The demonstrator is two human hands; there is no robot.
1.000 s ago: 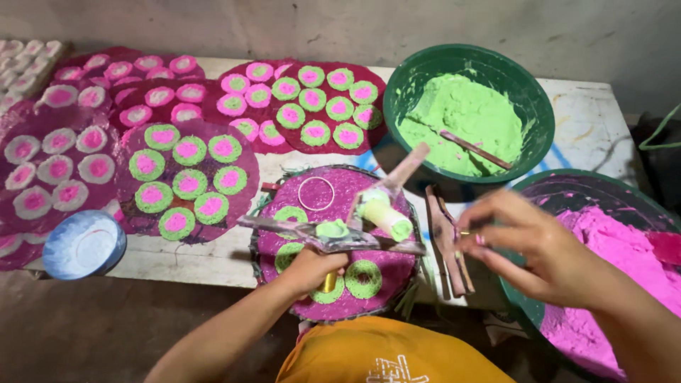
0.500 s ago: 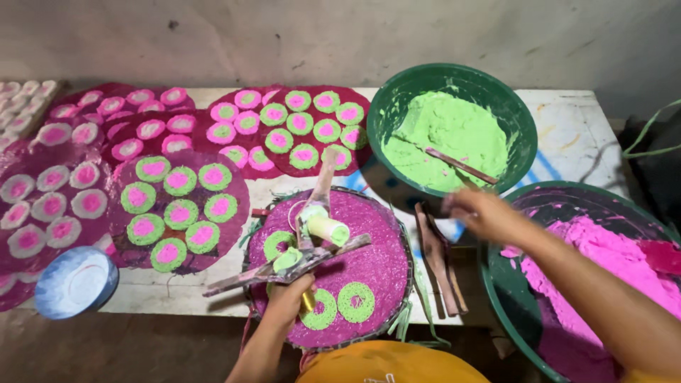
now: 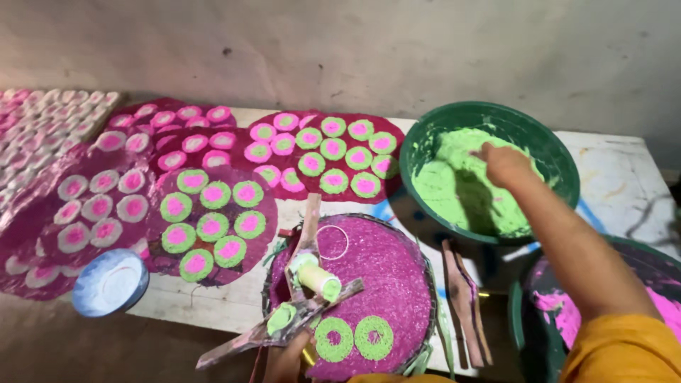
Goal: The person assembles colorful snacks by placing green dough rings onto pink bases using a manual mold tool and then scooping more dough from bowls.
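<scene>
Rough grey plaster wall at the back; pale, paint-smeared counter (image 3: 624, 177) below it, crowded with work.

Right hand (image 3: 505, 162) now sits over the green dough inside the big dark-green plastic basin (image 3: 425, 145), at about 2 o'clock from the tray. Half a second ago it hovered short of the rim; a second ago it was pulled back near the body, fingers pinched. So the reach has completed: the hand is at the dough, fingers bent down into it. Cannot tell whether it has closed on a lump or merely touches the surface.

Left hand (image 3: 289, 360) at 6 o'clock, bottom edge of view, mostly cut off. It holds the long, paint-caked wooden press tool (image 3: 284, 330) by its lower end, same grip as before. A pale-green cylinder (image 3: 319, 278) sits on the tool.

Round magenta-coated woven tray (image 3: 397, 284) lies under the tool. Two green dough rings (image 3: 352, 337) rest at its near edge, an empty ring mark at its far side.

Judgement: fresh green dough is being fetched; the tray has room for many more rings.

Magenta sheets of finished pink-and-green discs (image 3: 213, 230) at 10 o'clock. Blue-rimmed round lid (image 3: 110, 282) at 9 o'clock. Second basin with pink dough (image 3: 567, 319) at 3 o'clock.
</scene>
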